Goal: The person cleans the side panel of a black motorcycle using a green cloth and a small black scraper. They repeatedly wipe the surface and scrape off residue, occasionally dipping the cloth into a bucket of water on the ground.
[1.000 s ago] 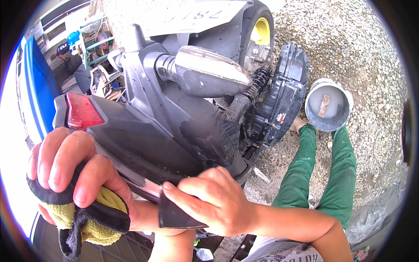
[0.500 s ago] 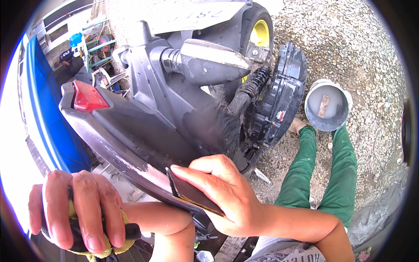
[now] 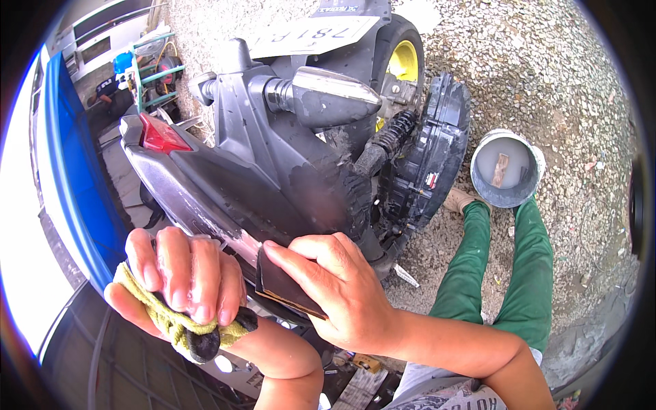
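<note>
My right hand (image 3: 348, 290) pinches a folded piece of dark sandpaper (image 3: 281, 283) and rests it on the lower edge of a scooter's dark tail panel (image 3: 205, 198). Just beyond the sandpaper, the panel's edge shows a scuffed, pinkish patch (image 3: 240, 240). To the left, my left hand (image 3: 188, 273) grips a bunched yellow-and-black rag (image 3: 171, 324). Wet suds cling to its fingers, and it is raised in front of the panel. A red tail light (image 3: 164, 134) sits at the panel's far left end, with a turn signal (image 3: 335, 96) above the panel.
A bucket (image 3: 506, 195) of cloudy water with a small brown block stands on gravel (image 3: 526, 82) at the right, close to my green-trousered legs (image 3: 471, 260). A blue sheet (image 3: 75, 164) lies at the left. Farther back, a person (image 3: 109, 92) is near a pale green metal frame (image 3: 160, 75).
My left hand has moved right and up with the rag, closer to my right hand. My right hand and the sandpaper have shifted slightly left in the picture. The whole view has shifted a little.
</note>
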Tool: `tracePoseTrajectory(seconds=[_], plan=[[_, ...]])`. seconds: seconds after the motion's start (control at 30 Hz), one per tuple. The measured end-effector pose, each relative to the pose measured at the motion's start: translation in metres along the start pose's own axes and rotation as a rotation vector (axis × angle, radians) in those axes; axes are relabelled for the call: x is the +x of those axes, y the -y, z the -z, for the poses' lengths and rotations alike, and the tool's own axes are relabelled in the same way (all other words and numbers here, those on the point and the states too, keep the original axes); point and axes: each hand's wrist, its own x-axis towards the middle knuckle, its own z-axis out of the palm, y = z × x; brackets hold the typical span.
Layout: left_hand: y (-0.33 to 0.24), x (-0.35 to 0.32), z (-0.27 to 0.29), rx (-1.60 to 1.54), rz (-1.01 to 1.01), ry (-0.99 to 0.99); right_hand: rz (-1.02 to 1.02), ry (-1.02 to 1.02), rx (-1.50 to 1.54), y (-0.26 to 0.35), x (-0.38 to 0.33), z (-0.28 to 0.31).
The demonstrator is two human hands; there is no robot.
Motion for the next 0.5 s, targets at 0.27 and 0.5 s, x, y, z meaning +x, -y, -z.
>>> tracePoseTrajectory(seconds=[0.27,0.5], plan=[[-0.004,-0.002,-0.005,-0.016,0.087,0.0,0.067,-0.053,0.017,-0.004,0.016,-0.003],[-0.025,0.058,-0.011,-0.003,0.085,0.041,0.118,-0.067,-0.01,-0.009,0.015,-0.006]])
